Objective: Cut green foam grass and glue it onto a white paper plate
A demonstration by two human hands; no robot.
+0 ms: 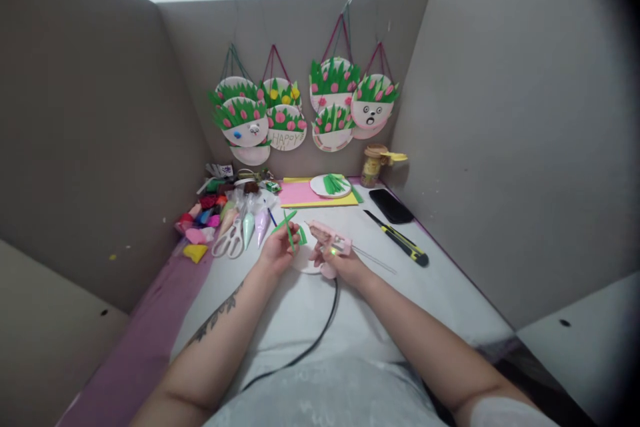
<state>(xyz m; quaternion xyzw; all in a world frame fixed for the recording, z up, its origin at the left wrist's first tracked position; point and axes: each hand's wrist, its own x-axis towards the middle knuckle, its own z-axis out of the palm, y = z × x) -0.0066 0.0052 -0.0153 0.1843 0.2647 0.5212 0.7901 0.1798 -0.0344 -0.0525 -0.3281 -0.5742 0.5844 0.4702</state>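
Between the fingers of my left hand (279,248) is a narrow green paper strip (289,232), held nearly upright. My right hand (345,265) is wrapped round a pink glue gun (330,238), its nozzle pointing left toward the strip. A clear glue stick (375,259) juts out of the gun's back, and its black cord (327,327) runs down toward me. Below both hands lies a white paper plate (306,267), partly covered by them. More green paper (302,235) shows on the plate beside my left fingers.
Scissors (229,240), piping bags (249,227) and coloured clay pieces (196,235) lie at left. A utility knife (400,240), black phone (391,205) and brown-lidded jar (371,167) are at right. Behind, another plate (320,187) rests on coloured paper (300,195). Decorated plates (333,139) hang on the partition.
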